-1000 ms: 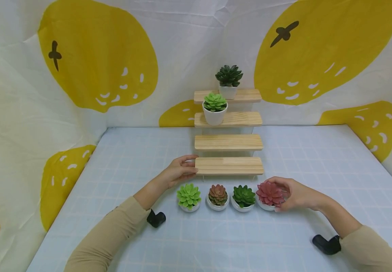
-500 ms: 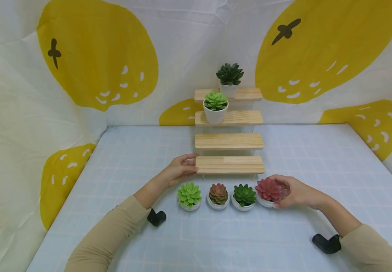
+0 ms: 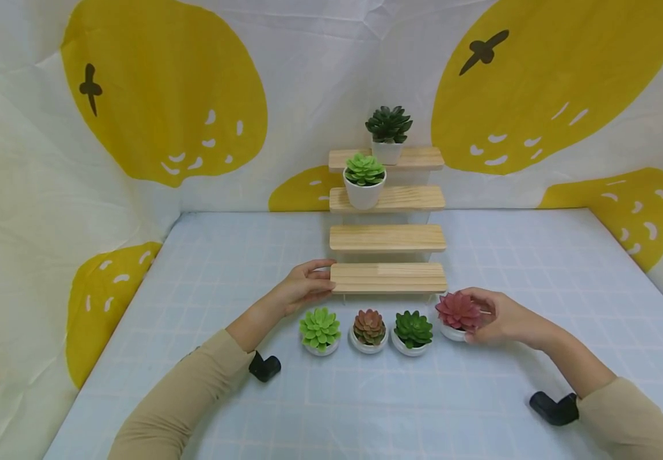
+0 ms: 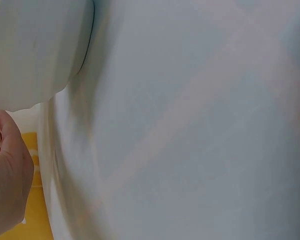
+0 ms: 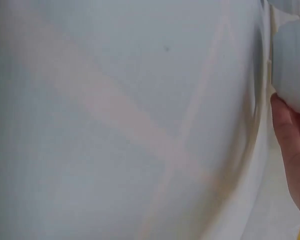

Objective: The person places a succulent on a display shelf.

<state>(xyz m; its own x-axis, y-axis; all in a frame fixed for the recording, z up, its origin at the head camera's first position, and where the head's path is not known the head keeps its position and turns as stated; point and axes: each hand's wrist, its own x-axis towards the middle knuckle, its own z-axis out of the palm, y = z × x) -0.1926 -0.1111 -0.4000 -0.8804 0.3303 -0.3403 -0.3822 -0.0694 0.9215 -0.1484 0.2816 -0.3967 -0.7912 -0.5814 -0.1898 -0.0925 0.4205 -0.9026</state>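
Observation:
My right hand [image 3: 506, 317] grips the white pot of a pink-red succulent [image 3: 459, 311] from its right side, thumb in front; the right wrist view shows fingers against the ribbed pot [image 5: 292, 67]. With thumb and fingers my left hand [image 3: 306, 286] holds the left end of the lowest board of a tiered wooden plant stand [image 3: 389, 278]. Between the hands, a bright green succulent [image 3: 319, 329], a brownish-red succulent [image 3: 369, 328] and a dark green succulent [image 3: 413, 329] stand in white pots in a row before the stand. A white pot [image 4: 35, 50] fills the left wrist view's upper corner.
Higher on the stand, a light green succulent [image 3: 364, 182] sits on the second board from the top and a dark succulent [image 3: 388, 134] on the top one. Black wrist-worn pieces [image 3: 553, 409] show by both sleeves. Lemon-patterned cloth [image 3: 319, 76] hangs behind the table.
My right hand has shifted the pink-red succulent slightly back toward the stand, away from the dark green one. The left hand stays at the lowest board.

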